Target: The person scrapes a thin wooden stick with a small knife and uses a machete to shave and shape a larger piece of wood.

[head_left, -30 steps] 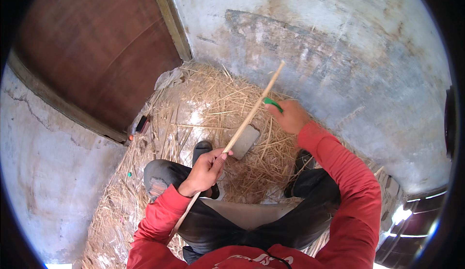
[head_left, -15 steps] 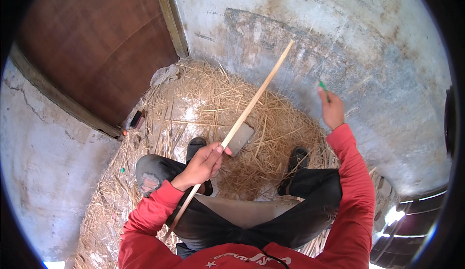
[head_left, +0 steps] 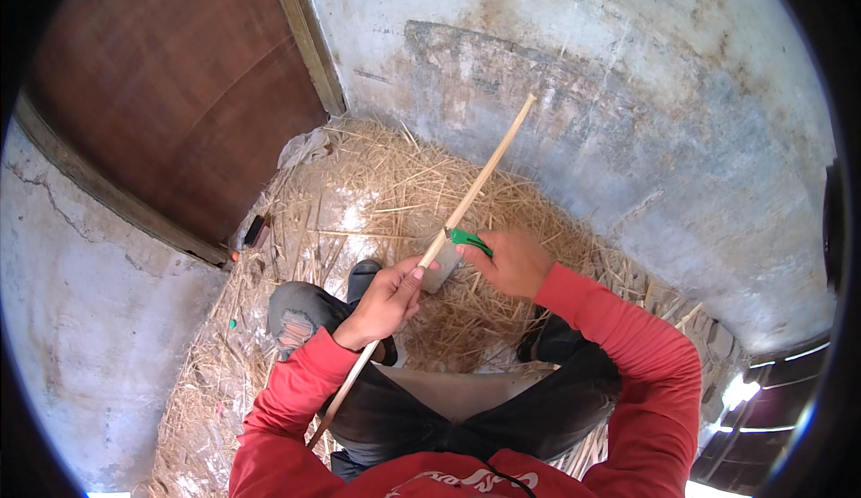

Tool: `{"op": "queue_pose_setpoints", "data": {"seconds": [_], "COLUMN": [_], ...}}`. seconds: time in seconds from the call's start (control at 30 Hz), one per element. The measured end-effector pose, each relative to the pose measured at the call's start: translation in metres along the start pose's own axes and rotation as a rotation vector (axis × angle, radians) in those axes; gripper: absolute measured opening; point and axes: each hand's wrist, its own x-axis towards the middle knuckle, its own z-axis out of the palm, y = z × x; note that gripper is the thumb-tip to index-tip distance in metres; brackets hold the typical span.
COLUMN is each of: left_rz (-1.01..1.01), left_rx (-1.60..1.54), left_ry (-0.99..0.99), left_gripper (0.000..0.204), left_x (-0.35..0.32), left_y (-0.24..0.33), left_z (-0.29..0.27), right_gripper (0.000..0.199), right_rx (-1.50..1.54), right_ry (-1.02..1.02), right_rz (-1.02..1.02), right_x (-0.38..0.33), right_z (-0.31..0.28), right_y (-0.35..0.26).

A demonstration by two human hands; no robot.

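My left hand (head_left: 386, 303) is closed round a long, pale strip of wood or bamboo (head_left: 489, 166), which slants from beside my left thigh up toward the wall. The lower end of the strip looks darker. In my right hand (head_left: 513, 265) is a green-handled utility knife (head_left: 471, 242). Its front end meets the strip a little above my left fingers; the blade itself is too small to make out. Below both hands, a flat grey block (head_left: 439, 271) lies on the floor between my feet, partly covered by the left hand.
Straw and thin shavings (head_left: 404, 184) cover the floor around my feet. A stained grey wall (head_left: 628, 139) rises ahead and to the right. At the left stands a brown door panel (head_left: 179, 77) in a wooden frame. A small dark object (head_left: 256, 231) lies near its foot.
My right hand has come down and left from beside the wall, bringing the green knife against the strip. The strip's upper end has dipped slightly; my left hand still grips it.
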Motion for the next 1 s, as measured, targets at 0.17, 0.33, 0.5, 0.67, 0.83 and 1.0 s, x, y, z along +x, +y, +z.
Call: {"op": "queue_pose_setpoints", "data": {"seconds": [0.17,0.33,0.5,0.67,0.83,1.0], "left_rz": [-0.011,-0.026,0.001,0.048,0.125,0.174], "left_rx": [-0.003,0.036,-0.043,-0.163,-0.076,-0.130], "left_ry": [-0.009,-0.071,-0.313,-0.105,-0.006,0.001], "left_gripper": [0.037,0.036,0.036,0.040,0.042,0.048], "left_x": [-0.006,-0.021,-0.058,-0.029,-0.012,0.002], "left_y": [-0.003,-0.008,-0.009,-0.002,0.003,0.007], "left_z": [-0.006,-0.003,-0.015,-0.015,-0.006,0.012], "right_gripper": [0.057,0.059,0.062,0.060,0.053,0.053], "right_rx": [-0.062,-0.191,0.036,0.101,0.134,0.108], "right_ry": [0.231,0.285,0.887,0.814,0.575,0.172], "right_rz": [0.065,0.389,0.715,0.526,0.207,0.006], "right_x": [0.012,0.029,-0.018,-0.026,-0.004,-0.004], "right_z": [0.004,-0.042,-0.148,-0.103,-0.070,-0.026], "right_y": [0.026,0.088,0.265,0.187,0.072,-0.007]}}
